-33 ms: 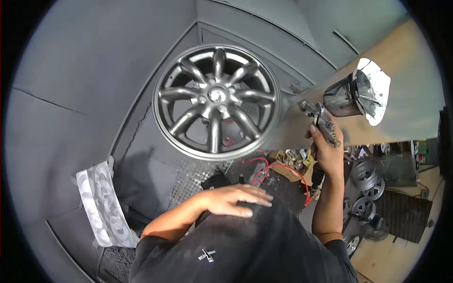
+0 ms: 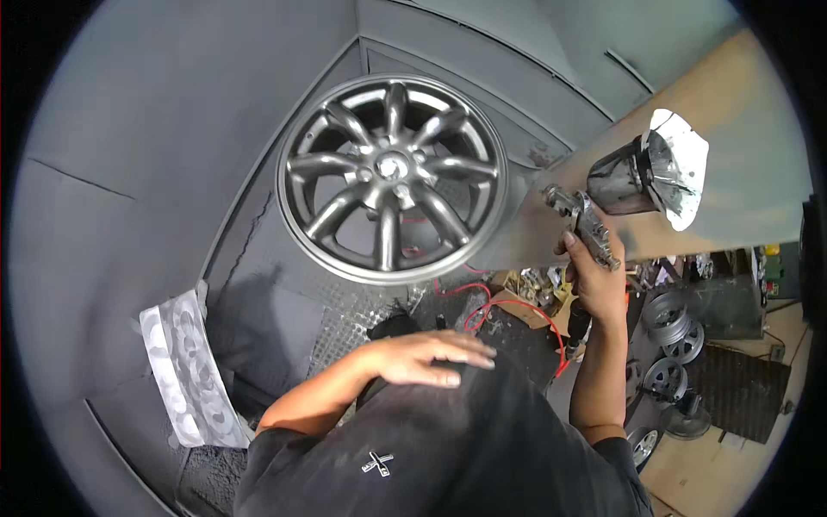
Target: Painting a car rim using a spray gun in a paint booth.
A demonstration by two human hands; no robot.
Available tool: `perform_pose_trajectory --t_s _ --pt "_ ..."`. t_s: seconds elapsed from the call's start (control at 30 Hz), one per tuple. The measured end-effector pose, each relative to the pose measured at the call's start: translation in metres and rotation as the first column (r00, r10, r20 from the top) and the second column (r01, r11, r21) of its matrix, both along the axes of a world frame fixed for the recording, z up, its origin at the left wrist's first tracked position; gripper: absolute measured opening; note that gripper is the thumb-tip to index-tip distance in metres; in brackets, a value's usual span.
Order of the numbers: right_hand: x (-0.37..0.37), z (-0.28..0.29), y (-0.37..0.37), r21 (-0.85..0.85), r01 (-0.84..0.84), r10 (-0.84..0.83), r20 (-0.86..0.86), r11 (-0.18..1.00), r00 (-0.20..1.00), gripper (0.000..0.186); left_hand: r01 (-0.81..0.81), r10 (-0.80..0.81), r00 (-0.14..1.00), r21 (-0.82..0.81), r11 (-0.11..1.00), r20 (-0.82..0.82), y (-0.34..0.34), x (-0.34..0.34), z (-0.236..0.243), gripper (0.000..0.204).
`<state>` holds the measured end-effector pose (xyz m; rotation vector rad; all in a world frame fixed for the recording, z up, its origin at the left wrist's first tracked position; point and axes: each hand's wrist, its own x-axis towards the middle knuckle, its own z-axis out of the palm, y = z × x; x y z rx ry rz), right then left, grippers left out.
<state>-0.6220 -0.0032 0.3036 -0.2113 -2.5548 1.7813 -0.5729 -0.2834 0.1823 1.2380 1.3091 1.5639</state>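
A dark metallic grey alloy wheel rim (image 2: 390, 228) with several rounded spokes is face up in front of me, slightly left of centre. My right hand (image 2: 596, 280) is wrapped round a paint-stained spray gun (image 2: 593, 231), to the right of the rim and apart from it. The gun's clear, dark-smeared paint cup (image 2: 616, 181) has a crumpled white cover (image 2: 685, 172) on its end. In front of my black shirt (image 2: 413, 448), my left hand (image 2: 422, 358) holds nothing, its fingers stretched out. What supports the rim is mostly hidden beneath it.
Grey walls (image 2: 164, 103) close in at left and behind the rim. A red hose (image 2: 525, 303) curves over the floor. At lower left hangs a sheet with round grey marks (image 2: 189, 370). Cardboard and clutter (image 2: 525, 293) lie right of centre; several other rims (image 2: 668, 379) stand at far right.
The rim appears slightly higher and further left in the picture. Both hands keep nearly the same place and grip.
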Motion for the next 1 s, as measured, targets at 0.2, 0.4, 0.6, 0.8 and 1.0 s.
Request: perform_pose_trajectory --t_s 0.2,0.4,0.6,0.8,1.0 --pt "0.112 -0.052 0.056 -0.259 -0.127 0.171 0.157 0.957 0.973 0.065 -0.017 0.114 0.932 -0.270 0.963 0.344 0.051 0.084 -0.049 0.063" --pt "0.210 -0.067 0.097 -0.486 -0.284 0.425 0.207 0.826 0.881 0.058 -0.033 0.317 0.838 -0.538 0.842 0.445 0.094 0.183 -0.052 0.061" --pt "0.250 -0.072 0.125 -0.529 -0.362 0.517 0.176 0.767 0.838 0.052 -0.130 0.336 0.926 -0.695 0.708 0.170 0.099 0.219 0.000 0.042" --pt "0.253 -0.077 0.154 -0.238 -0.317 0.343 0.074 0.918 0.936 0.050 -0.654 0.495 0.720 -0.713 0.251 -0.486 0.047 0.199 0.037 0.038" --pt "0.243 -0.058 0.197 -0.174 -0.099 0.107 0.041 0.980 0.993 0.057 -0.955 0.610 0.254 -0.294 0.035 -0.751 0.032 0.144 0.048 0.038"
